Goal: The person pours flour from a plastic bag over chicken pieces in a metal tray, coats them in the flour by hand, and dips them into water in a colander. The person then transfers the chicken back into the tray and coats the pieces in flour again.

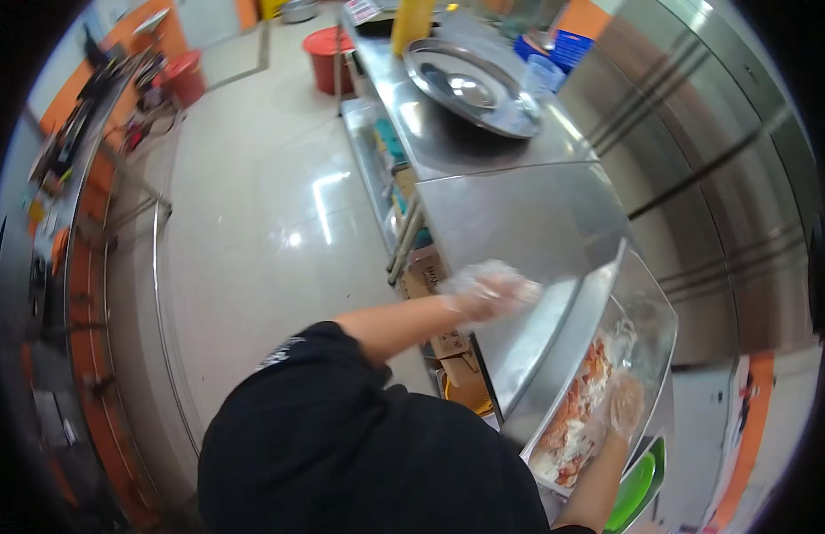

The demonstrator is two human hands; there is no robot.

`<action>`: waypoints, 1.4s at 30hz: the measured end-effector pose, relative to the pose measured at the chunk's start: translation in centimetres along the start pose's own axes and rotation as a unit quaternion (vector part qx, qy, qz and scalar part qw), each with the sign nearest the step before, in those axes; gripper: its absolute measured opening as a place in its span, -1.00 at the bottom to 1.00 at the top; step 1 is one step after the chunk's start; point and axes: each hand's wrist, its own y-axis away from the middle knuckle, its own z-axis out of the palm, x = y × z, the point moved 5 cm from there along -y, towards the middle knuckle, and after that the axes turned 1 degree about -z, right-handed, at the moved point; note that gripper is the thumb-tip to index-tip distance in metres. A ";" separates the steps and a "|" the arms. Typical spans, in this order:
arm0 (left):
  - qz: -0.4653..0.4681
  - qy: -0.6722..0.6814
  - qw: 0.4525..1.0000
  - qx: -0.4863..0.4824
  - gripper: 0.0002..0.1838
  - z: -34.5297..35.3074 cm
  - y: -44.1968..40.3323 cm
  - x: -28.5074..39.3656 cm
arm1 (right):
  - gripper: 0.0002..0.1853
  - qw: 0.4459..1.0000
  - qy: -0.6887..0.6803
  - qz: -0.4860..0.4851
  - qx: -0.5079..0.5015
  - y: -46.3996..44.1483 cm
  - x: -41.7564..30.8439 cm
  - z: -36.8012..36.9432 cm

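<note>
My left hand, in a clear plastic glove, hovers beside the steel tray over the table. It is blurred, and I cannot make out how its fingers are set. My right hand, gloved as well, is down inside the deep steel tray, at the pieces that look like raw meat. White powder or coating lies over parts of the reddish pieces. The right fingers are too smeared to show whether they grip anything.
A round metal lid or platter lies on the steel table, near a yellow container and a blue basket. A green bowl stands beyond the tray. Cardboard boxes sit under the table; a red bucket is on the floor.
</note>
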 end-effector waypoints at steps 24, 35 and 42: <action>-0.478 0.167 0.801 0.321 -0.68 -27.0 37.9 -42.9 | -0.24 0.188 -0.971 0.055 -0.138 -38.2 -70.9 -9.2; -0.767 -0.133 0.453 0.435 -0.63 -30.2 63.1 -47.5 | -0.70 0.857 -0.508 0.085 -0.001 -60.6 -89.8 21.2; -0.824 0.105 0.287 0.477 -0.66 -40.6 47.3 -52.9 | -0.16 0.973 -0.205 0.020 -0.103 -73.8 -102.3 33.5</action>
